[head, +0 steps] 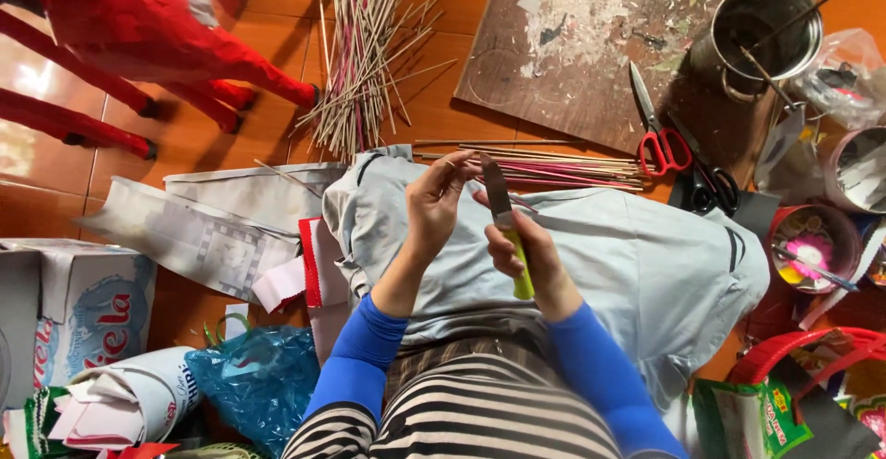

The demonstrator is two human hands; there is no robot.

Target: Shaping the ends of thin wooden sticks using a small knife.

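Your right hand [526,251] is clamped on the yellow-green handle of a knife [503,219], blade pointing up, above the grey cloth [646,265] on your lap. Your left hand [434,205], just beside the blade, pinches a thin stick [461,161]. Beyond the cloth lie red-handled scissors [657,131] and a stick bundle [360,62].

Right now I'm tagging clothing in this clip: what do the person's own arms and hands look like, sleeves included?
Both forearms wear snug bright blue sleeves ending near the wrists. The left hand and right hand are bare: no gloves, and no rings or watch that I can make out. The fingers are uncovered too.
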